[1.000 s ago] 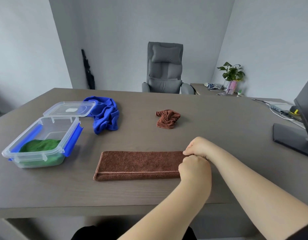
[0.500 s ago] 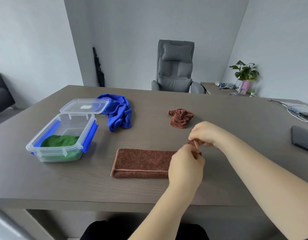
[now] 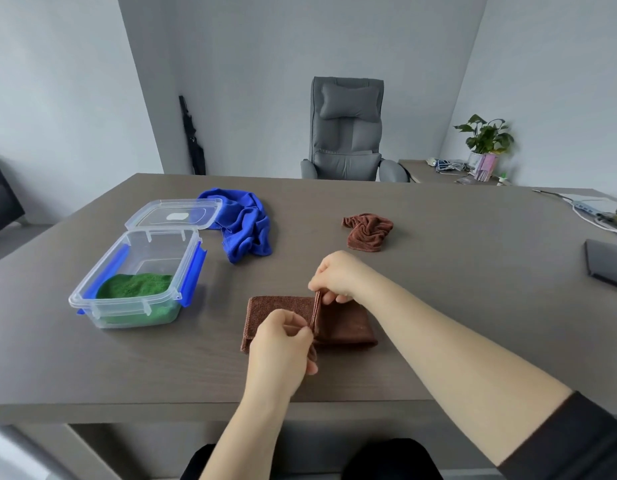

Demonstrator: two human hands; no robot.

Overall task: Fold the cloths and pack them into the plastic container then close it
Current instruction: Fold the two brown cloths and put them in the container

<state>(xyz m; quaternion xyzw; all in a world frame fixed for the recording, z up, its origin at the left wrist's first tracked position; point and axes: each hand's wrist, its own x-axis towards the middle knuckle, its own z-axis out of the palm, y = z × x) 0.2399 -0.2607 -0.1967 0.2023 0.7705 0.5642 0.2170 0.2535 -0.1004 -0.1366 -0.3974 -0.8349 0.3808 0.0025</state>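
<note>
Head view: nubby rectangular brown cloth [image 3: 283, 308].

Left hand [image 3: 281, 341] at 6 o'clock, fingers curled, pinching the brown cloth [image 3: 345, 323] edge. Right hand [image 3: 336, 277] at 12 o'clock of it, pinching the same raised edge; both forearms bare, reaching from the lower right.
</note>
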